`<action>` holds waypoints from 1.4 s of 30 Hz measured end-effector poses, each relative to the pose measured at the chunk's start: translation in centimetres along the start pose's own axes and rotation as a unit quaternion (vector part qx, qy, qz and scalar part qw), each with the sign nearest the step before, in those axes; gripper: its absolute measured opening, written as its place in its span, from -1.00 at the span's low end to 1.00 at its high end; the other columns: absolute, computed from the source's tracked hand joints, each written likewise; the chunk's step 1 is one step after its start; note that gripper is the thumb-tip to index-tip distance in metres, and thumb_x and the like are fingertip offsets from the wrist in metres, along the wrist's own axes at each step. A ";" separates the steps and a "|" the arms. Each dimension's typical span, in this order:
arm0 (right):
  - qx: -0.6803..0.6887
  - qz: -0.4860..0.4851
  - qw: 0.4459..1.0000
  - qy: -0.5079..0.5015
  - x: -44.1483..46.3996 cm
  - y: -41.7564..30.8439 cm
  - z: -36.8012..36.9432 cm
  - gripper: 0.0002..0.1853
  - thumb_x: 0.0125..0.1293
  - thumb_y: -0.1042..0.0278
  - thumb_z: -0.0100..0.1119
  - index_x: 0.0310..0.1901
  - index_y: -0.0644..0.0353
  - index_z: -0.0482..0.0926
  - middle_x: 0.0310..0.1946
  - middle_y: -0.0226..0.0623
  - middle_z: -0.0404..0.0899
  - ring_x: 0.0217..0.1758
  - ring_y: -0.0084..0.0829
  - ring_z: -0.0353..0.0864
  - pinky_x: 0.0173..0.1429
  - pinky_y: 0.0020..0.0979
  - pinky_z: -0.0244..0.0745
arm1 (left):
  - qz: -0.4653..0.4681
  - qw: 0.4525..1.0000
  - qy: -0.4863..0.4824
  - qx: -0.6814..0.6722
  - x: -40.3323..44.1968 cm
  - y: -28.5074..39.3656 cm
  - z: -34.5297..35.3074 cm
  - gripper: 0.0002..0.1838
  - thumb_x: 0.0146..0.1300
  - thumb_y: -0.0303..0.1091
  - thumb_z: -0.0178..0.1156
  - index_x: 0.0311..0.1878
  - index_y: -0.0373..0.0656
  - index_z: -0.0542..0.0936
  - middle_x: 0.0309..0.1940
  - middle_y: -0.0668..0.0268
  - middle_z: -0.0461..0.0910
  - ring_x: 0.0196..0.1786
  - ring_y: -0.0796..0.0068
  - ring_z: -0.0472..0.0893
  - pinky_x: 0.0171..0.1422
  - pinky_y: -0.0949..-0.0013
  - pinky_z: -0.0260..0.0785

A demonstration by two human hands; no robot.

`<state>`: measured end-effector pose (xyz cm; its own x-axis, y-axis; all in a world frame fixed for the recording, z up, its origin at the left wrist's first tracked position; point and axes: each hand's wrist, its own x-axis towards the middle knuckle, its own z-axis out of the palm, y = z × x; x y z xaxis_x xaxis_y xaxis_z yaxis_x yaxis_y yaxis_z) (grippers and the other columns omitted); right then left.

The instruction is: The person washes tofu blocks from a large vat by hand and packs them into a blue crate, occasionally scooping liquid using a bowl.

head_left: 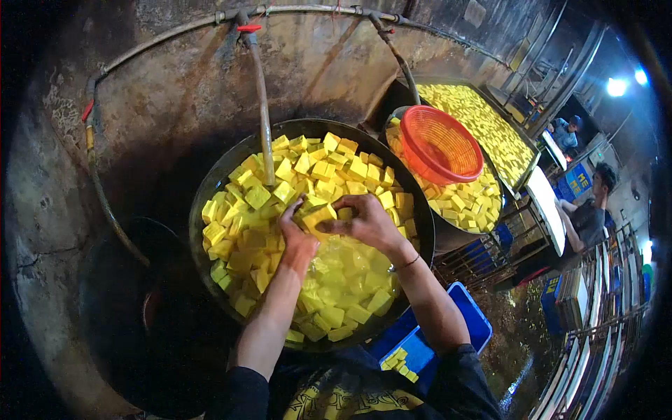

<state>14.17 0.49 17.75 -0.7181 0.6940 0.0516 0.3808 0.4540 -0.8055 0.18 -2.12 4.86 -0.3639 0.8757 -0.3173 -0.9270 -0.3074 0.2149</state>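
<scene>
A wide dark round vat (pixel 203 185) holds many yellow tofu blocks (pixel 255 196), partly under yellowish water (pixel 343 266). Over its middle, my left hand (pixel 299 234) presses its fingers against the left side of a yellow tofu block (pixel 318 215). From the right, my right hand (pixel 371 224) curls its thumb and fingers around the same block. Part of the block is hidden by the fingers. More blocks lie close around both hands. A grey pipe (pixel 263 112) comes down into the vat just behind the left hand.
A second vat of tofu blocks (pixel 465 203) bears an orange plastic basket (pixel 448 157). Behind it is a large tray (pixel 521 171) full of blocks. A blue crate (pixel 479 318) with several pieces stands at lower right. A person (pixel 591 213) sits farther right; another is behind.
</scene>
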 end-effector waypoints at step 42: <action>-0.039 0.797 0.592 0.110 -51.7 51.0 16.2 -0.09 -0.11 -0.46 0.16 0.26 -0.08 0.37 0.40 0.10 -0.03 0.39 0.37 -0.10 0.39 0.20 -0.04 | -0.208 0.741 -0.029 0.638 -19.8 -35.3 -9.2 -0.41 0.26 -0.28 0.17 0.28 -0.37 0.26 0.21 0.07 0.35 0.24 0.28 0.37 0.35 0.32 0.16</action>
<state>61.29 -21.30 -35.56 0.6805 0.3278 -0.6554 0.5044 -0.8583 0.0945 39.23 -12.05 -4.95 -0.0314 0.8219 -0.5688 -0.1032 0.5633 0.8198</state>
